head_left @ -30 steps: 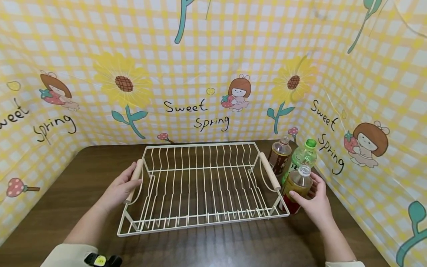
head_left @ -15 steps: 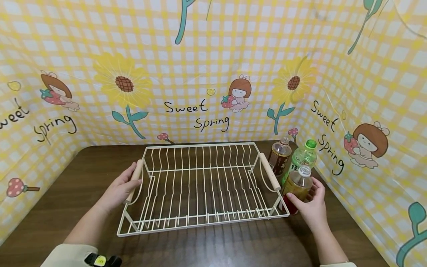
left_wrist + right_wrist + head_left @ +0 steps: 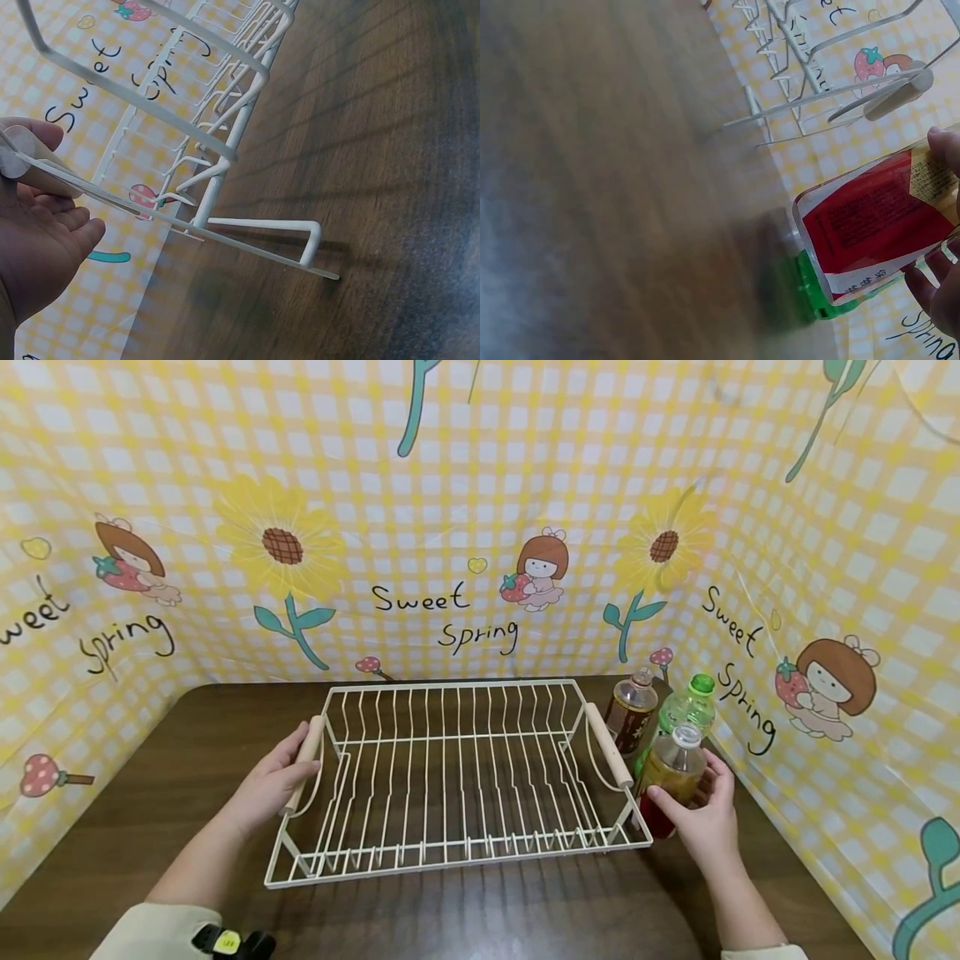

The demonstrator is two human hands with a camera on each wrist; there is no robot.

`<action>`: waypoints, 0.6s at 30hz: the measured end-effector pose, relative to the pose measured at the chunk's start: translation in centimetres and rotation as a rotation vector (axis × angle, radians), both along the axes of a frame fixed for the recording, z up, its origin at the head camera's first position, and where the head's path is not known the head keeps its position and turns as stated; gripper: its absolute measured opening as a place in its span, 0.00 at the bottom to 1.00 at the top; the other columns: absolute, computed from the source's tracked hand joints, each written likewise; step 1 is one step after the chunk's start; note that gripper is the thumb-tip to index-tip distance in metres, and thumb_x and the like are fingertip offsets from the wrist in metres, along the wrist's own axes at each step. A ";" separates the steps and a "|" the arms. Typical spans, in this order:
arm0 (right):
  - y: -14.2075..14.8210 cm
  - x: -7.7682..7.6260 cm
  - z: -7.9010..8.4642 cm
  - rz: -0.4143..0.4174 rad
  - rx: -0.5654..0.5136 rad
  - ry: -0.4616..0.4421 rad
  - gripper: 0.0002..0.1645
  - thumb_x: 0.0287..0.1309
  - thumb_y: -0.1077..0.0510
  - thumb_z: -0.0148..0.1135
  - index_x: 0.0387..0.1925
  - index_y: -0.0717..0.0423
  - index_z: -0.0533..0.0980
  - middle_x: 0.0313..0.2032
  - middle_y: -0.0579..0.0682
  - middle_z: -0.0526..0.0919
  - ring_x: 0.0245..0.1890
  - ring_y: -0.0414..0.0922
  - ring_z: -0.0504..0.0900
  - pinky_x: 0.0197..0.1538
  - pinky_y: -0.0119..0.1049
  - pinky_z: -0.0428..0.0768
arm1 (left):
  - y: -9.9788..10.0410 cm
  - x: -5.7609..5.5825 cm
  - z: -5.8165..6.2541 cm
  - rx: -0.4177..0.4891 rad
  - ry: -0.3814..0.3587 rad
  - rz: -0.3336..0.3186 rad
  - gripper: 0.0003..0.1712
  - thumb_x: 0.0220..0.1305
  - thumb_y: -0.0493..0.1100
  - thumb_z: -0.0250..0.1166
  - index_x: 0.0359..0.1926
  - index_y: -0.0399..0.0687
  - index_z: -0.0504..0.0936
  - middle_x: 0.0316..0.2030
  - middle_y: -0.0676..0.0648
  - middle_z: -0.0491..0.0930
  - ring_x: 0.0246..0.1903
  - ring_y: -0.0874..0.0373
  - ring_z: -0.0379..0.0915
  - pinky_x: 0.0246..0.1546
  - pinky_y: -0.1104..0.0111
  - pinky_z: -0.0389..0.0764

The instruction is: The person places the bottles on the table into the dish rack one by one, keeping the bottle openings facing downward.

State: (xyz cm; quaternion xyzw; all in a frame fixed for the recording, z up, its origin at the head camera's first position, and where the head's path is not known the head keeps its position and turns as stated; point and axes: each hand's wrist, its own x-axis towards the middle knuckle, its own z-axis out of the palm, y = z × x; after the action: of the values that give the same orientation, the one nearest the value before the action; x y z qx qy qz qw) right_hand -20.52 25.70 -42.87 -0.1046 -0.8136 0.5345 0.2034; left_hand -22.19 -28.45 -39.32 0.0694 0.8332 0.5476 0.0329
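My left hand [image 3: 273, 785] grips the left wooden handle [image 3: 310, 739] of a cream wire dish rack [image 3: 450, 863]. The left wrist view shows the curled fingers [image 3: 71, 217] near that handle and the rack's white frame [image 3: 139, 103] beyond. At the rack's right side, my right hand [image 3: 708, 827] holds a plastic drink bottle [image 3: 670, 777], thumb in front and fingers behind. In the right wrist view this bottle [image 3: 877, 217] has a red and yellow label, and its base seems slightly off the table.
Behind the held bottle stand a green-capped bottle [image 3: 687, 712] and a brown-labelled bottle [image 3: 632, 718]. The rack's right wooden handle [image 3: 609, 747] is close to them. A yellow checked cloth [image 3: 450, 527] lines the back and sides of the dark wooden table [image 3: 480, 918].
The drink bottle in my right hand has risen slightly. My left hand keeps its hold on the handle, and the rack stays in place.
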 end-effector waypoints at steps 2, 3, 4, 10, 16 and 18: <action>-0.1 0.0 0.5 0.010 0.009 0.007 0.56 0.51 0.60 0.73 0.75 0.49 0.50 0.64 0.56 0.67 0.50 0.32 0.66 0.53 0.28 0.67 | 0.0 0.0 0.0 -0.001 0.001 0.001 0.44 0.71 0.36 0.52 0.75 0.32 0.33 0.75 0.28 0.34 0.72 0.35 0.40 0.46 0.93 0.58; -0.1 0.0 0.7 0.014 0.015 0.011 0.56 0.51 0.60 0.73 0.75 0.49 0.50 0.64 0.56 0.67 0.50 0.31 0.66 0.53 0.29 0.67 | 0.0 0.0 0.0 0.000 0.002 0.000 0.44 0.71 0.36 0.52 0.75 0.32 0.33 0.75 0.28 0.34 0.72 0.35 0.40 0.46 0.93 0.58; -0.1 0.1 1.0 0.019 0.020 0.014 0.56 0.52 0.59 0.73 0.75 0.49 0.50 0.63 0.57 0.68 0.49 0.31 0.66 0.53 0.30 0.67 | 0.0 0.0 0.1 0.000 0.002 -0.001 0.44 0.71 0.36 0.52 0.75 0.32 0.33 0.75 0.28 0.34 0.72 0.35 0.40 0.46 0.93 0.58; -0.2 0.3 3.0 0.045 0.052 0.018 0.55 0.53 0.58 0.72 0.76 0.45 0.51 0.64 0.57 0.69 0.47 0.30 0.67 0.51 0.30 0.67 | 0.0 0.0 0.1 -0.014 0.006 -0.002 0.44 0.71 0.36 0.52 0.75 0.32 0.33 0.76 0.30 0.32 0.72 0.35 0.38 0.47 0.94 0.57; -0.4 0.0 5.0 0.094 0.071 0.011 0.56 0.55 0.57 0.71 0.77 0.43 0.48 0.68 0.59 0.66 0.58 0.46 0.69 0.55 0.37 0.67 | 0.0 0.0 0.2 -0.020 -0.001 0.002 0.44 0.71 0.37 0.52 0.76 0.33 0.33 0.76 0.31 0.32 0.72 0.35 0.38 0.47 0.94 0.57; -0.5 -0.2 5.5 0.108 0.088 0.017 0.56 0.55 0.56 0.71 0.77 0.43 0.48 0.69 0.60 0.66 0.60 0.51 0.68 0.56 0.42 0.68 | 0.0 0.0 0.1 -0.016 -0.004 0.002 0.44 0.71 0.37 0.52 0.76 0.33 0.33 0.76 0.31 0.32 0.72 0.35 0.38 0.46 0.94 0.57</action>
State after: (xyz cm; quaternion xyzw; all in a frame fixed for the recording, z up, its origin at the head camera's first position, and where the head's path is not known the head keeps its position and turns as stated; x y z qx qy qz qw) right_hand -20.75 25.22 -37.36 -0.0467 -0.8391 0.5092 0.1857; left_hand -22.21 -28.44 -39.19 0.0672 0.8375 0.5411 0.0345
